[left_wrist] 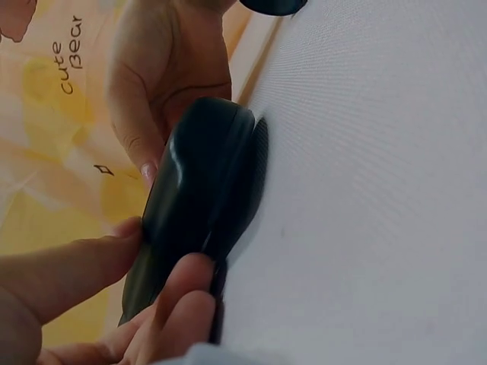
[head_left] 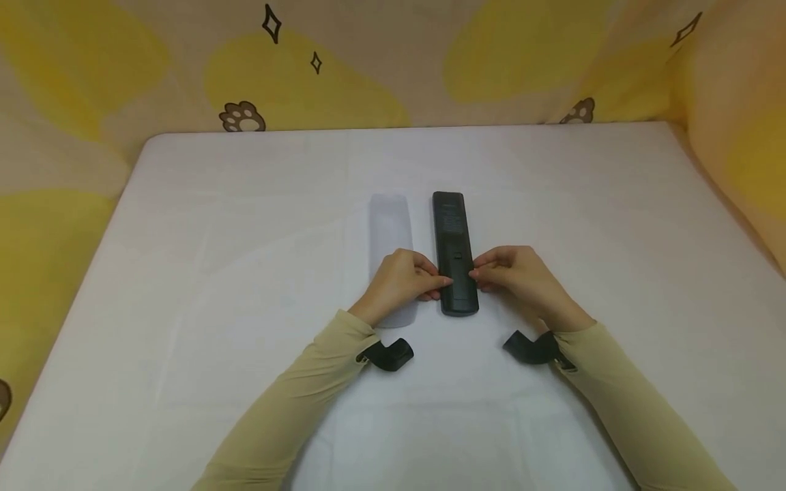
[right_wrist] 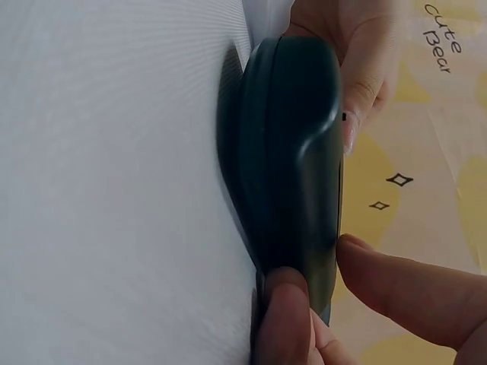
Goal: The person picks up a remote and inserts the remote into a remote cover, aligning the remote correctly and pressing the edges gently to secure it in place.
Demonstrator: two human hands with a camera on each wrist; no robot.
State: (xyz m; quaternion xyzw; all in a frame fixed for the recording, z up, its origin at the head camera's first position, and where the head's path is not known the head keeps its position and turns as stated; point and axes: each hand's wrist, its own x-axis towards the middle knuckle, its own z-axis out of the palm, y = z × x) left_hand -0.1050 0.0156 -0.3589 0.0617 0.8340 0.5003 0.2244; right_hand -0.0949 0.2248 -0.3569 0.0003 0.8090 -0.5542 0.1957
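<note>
A black remote control [head_left: 452,225] lies lengthwise in the middle of the white table, its back with small print and a battery cover facing up. My left hand [head_left: 402,279] pinches its left edge, thumb on top and fingertips low along the side. On the opposite edge, my right hand [head_left: 522,276] holds it the same way. Both wrist views show the remote's thick rounded end [left_wrist: 202,160] close to the tabletop, with a dark shadow beside it. Left of the remote lies a translucent, pale sleeve-like piece [head_left: 389,221], partly covered by my left hand.
The white tabletop [head_left: 258,239] spreads around the hands. A yellow patterned cloth [head_left: 368,75] hangs behind the table and along its sides. Black bands with wrist pieces [head_left: 393,356] sit at both sleeve cuffs.
</note>
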